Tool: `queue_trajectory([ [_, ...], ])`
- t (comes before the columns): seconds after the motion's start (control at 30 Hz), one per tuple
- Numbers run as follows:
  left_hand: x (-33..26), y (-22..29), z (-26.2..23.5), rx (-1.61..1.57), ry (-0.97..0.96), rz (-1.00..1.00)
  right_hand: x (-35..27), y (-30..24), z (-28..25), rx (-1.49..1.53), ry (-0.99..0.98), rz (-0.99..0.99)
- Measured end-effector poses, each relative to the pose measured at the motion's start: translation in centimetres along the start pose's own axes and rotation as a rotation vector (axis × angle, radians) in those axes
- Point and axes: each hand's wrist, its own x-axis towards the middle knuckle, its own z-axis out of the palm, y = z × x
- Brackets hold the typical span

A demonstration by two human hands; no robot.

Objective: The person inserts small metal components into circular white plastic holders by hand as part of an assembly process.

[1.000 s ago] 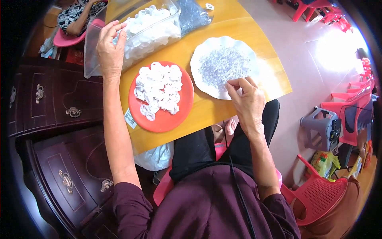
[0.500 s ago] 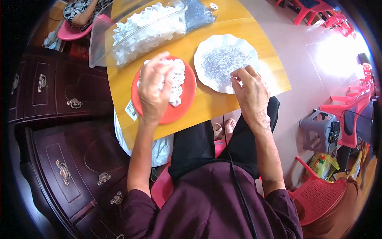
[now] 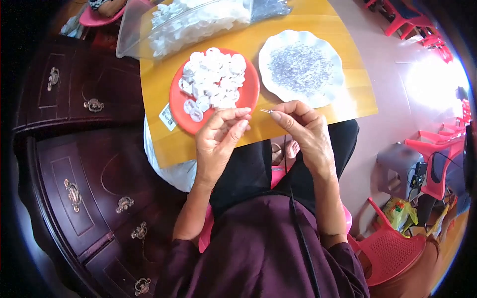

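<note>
The right hand (image 3: 308, 131) pinches a thin metal pin (image 3: 266, 111) in a narrow grip, its tip pointing left; the left hand (image 3: 218, 139) has fingertips closed together just beside that tip, though what they hold I cannot tell; both hover at the near edge of the yellow worktop (image 3: 308, 30); the red plate (image 3: 248, 94) of white caps (image 3: 211, 79) lies just beyond, the white plate (image 3: 338, 82) of small grey pieces to its right.

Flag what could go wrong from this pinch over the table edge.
1. The thin metal pin pinched in the right hand sits past the yellow wooden table edge; a slip would likely drop it to lap or floor.
2. The left hand hovers at the rim of the round red plate of white plastic caps, which nears that edge; a bump might spill caps.
</note>
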Motion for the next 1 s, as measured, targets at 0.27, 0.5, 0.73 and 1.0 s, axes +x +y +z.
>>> queue_trajectory([
  [0.27,-2.2,-0.2,-0.9,-0.167,0.057,-0.216,-0.8,0.4,2.7,-0.045,-0.101,0.044],
  [0.5,-2.5,-0.7,-1.0,-0.196,0.105,-0.221,-1.0,1.4,3.4,-0.290,-0.036,-0.208],
  [0.73,-2.4,-0.8,-1.6,-0.413,0.034,-0.294,-1.3,1.1,3.5,-0.154,-0.101,-0.041],
  [1.0,-2.5,-0.7,-1.4,-0.215,0.099,-0.268,-1.2,2.0,3.2,-0.204,-0.022,-0.121],
])
